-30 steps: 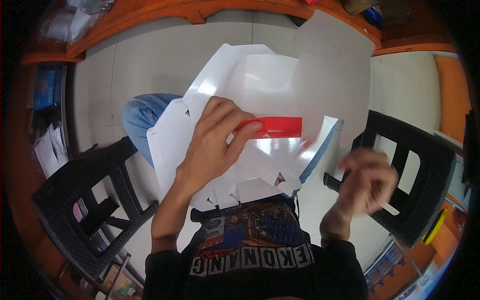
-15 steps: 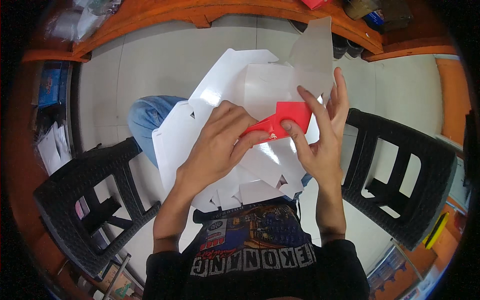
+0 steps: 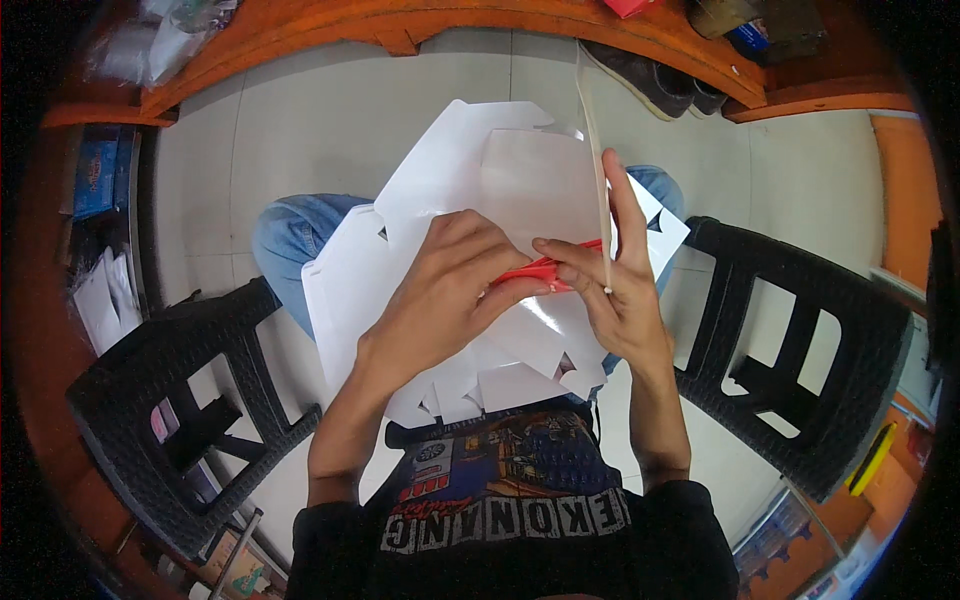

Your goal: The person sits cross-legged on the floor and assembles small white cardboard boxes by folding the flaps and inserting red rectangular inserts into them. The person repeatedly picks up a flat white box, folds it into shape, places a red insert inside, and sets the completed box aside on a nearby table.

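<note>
Two hands: close together over the lap, both at the red strip [image 3: 545, 272].
Left hand [image 3: 445, 285]: fingers curled in, thumb and forefinger pinching the strip's left end.
Right hand [image 3: 625, 300]: thumb and a bent finger nipping the strip farther right; another finger points up, spread away from them.
Strip: above the middle of the white card [image 3: 425, 190], between the hands.
Flap [image 3: 592, 130]: stands nearly edge-on, crossing the right hand and passing just left of the raised finger.
Card edges: reach over the left knee [image 3: 285, 235] and toward the right stool [image 3: 850, 370], with notches along the near side.
Open room: bare floor [image 3: 300, 120] between card and bench [image 3: 340, 58]; the left stool [image 3: 170, 400] stands well clear.
Hard to see: most of the strip, behind fingers; the shoes [image 3: 640, 78], partly under the bench.
</note>
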A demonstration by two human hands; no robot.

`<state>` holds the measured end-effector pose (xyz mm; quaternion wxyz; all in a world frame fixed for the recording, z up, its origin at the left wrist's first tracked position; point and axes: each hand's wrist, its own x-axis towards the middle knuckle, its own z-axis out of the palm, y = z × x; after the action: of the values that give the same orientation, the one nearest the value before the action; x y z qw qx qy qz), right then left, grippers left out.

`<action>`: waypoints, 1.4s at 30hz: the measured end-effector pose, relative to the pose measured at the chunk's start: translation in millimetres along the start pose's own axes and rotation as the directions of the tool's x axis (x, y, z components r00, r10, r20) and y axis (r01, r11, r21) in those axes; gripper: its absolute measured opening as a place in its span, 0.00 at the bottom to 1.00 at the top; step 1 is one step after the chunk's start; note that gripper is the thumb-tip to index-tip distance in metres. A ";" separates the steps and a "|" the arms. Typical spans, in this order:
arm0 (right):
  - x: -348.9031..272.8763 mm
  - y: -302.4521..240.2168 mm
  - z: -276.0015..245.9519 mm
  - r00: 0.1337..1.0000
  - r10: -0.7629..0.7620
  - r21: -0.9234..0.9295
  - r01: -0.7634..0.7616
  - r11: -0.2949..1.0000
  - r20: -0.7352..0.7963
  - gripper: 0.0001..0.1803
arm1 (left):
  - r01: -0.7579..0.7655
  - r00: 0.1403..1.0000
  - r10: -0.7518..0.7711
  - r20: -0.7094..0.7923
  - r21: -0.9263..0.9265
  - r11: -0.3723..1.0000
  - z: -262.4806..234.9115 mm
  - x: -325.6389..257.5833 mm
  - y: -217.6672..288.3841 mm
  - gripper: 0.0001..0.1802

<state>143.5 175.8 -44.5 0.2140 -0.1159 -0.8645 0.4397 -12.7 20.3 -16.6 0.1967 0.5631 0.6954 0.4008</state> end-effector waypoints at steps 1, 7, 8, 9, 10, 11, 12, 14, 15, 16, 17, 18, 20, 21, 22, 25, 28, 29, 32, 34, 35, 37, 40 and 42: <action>-1.0 -4.6 -2.0 0.999 0.001 -0.032 0.000 0.999 0.040 0.13 | 0.006 1.000 -0.006 0.008 0.001 1.000 -0.7 -0.9 -1.2 0.09; -19.6 -27.1 10.1 0.986 0.164 -0.218 -0.154 0.964 0.027 0.28 | 0.028 0.998 -0.030 -0.046 -0.056 0.998 0.7 -4.2 -0.9 0.10; -24.6 -21.5 14.6 0.985 0.171 -0.244 -0.168 0.955 -0.008 0.31 | 0.028 0.995 -0.033 -0.091 -0.054 0.998 2.9 -2.4 2.4 0.11; -28.2 -16.2 16.5 0.981 0.187 -0.213 -0.194 0.958 -0.052 0.32 | 0.026 0.990 -0.033 -0.140 -0.051 0.998 6.7 -0.6 7.1 0.13; -33.4 -12.9 16.2 0.974 0.208 -0.176 -0.222 0.959 -0.091 0.33 | 0.028 0.982 -0.037 -0.186 -0.051 0.998 8.4 -0.5 11.6 0.14; -33.4 -10.7 13.2 0.967 0.198 -0.160 -0.222 0.962 -0.158 0.34 | -0.022 0.966 0.005 -0.258 -0.062 0.998 6.3 0.6 12.7 0.24; -34.2 -7.9 10.1 0.955 0.191 -0.148 -0.228 0.962 -0.225 0.35 | 0.004 0.941 -0.025 -0.338 -0.063 0.998 4.2 1.2 15.7 0.27; -24.2 -9.0 -2.9 0.910 0.096 -0.157 -0.172 0.972 -0.403 0.39 | 0.056 0.867 -0.088 -0.491 -0.078 0.995 -2.3 -0.1 31.3 0.34; -15.7 -9.9 -11.0 0.874 0.040 -0.166 -0.136 0.977 -0.484 0.42 | 0.078 0.902 -0.093 -0.421 -0.051 0.996 -0.6 -11.1 23.2 0.40; -0.8 -11.6 -19.0 0.831 -0.030 -0.164 -0.075 0.984 -0.556 0.45 | 0.072 0.953 -0.086 -0.290 -0.060 0.996 8.5 -21.6 15.1 0.40; 16.1 -12.6 -25.1 0.781 -0.094 -0.169 -0.016 0.985 -0.618 0.50 | 0.071 0.985 -0.081 -0.153 -0.074 0.995 20.2 -34.0 4.8 0.40; 38.8 -9.2 -29.5 0.722 -0.113 -0.071 0.088 0.994 -0.683 0.50 | 0.074 0.997 -0.074 -0.006 -0.081 0.994 32.2 -47.3 -2.7 0.40; 110.9 -9.8 -51.3 0.661 -0.249 -0.073 0.282 0.957 -0.708 0.50 | 0.004 0.977 -0.025 0.210 0.099 0.995 60.6 -77.8 -5.8 0.40; 160.0 -28.3 -52.3 0.653 -0.109 0.238 0.419 0.876 -0.749 0.50 | -0.013 0.965 -0.021 0.261 0.127 0.992 74.8 -95.1 -10.5 0.39; 212.8 -41.0 -65.0 0.621 -0.226 0.145 0.489 0.860 -0.751 0.47 | -0.031 0.950 -0.018 0.312 0.151 0.988 87.3 -112.2 -13.7 0.38; 350.6 -64.7 -122.3 0.655 -0.400 -0.142 0.411 0.901 -0.641 0.49 | -0.088 0.907 0.008 0.420 0.173 0.981 94.9 -119.0 -15.7 0.35; 378.3 -76.3 -134.6 0.759 -0.347 -0.194 0.287 0.938 -0.551 0.48 | -0.070 0.916 -0.020 0.400 0.208 0.976 101.7 -125.7 -19.7 0.30; 382.9 -75.3 -135.9 0.796 -0.337 -0.175 0.288 0.941 -0.503 0.44 | -0.058 0.917 -0.031 0.399 0.209 0.976 102.8 -126.1 -22.5 0.29; 319.8 -64.3 -77.5 0.835 -0.345 0.027 0.393 0.919 -0.429 0.41 | -0.021 0.920 -0.027 0.390 0.117 0.993 113.8 -129.3 -42.2 0.25; 261.2 -41.4 -58.3 0.901 -0.350 -0.102 0.335 0.937 -0.255 0.42 | -0.109 0.909 0.052 0.414 0.115 0.987 101.7 -121.7 -43.3 0.25; 229.2 -28.7 -48.1 0.974 -0.156 0.113 0.176 0.978 -0.163 0.42 | -0.097 0.929 0.068 0.363 0.062 0.993 93.8 -120.8 -41.0 0.25; 166.3 -2.4 -35.1 0.998 0.049 0.243 -0.056 0.969 0.037 0.43 | -0.024 0.874 -0.026 0.485 0.096 0.995 86.1 -110.3 -36.2 0.25; 79.9 21.1 -30.6 0.938 0.206 0.099 -0.241 0.965 0.280 0.43 | -0.084 0.876 0.033 0.481 0.084 0.993 78.6 -96.2 -32.5 0.25; 32.7 20.8 -28.6 0.897 0.294 0.095 -0.342 0.935 0.331 0.40 | -0.264 0.921 0.222 0.320 0.092 0.960 89.6 -99.4 -44.4 0.26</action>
<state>128.4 221.0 -37.7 0.0082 -0.1685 -0.8210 0.5455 53.1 -45.1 -122.8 0.2128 0.7123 0.6063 0.2825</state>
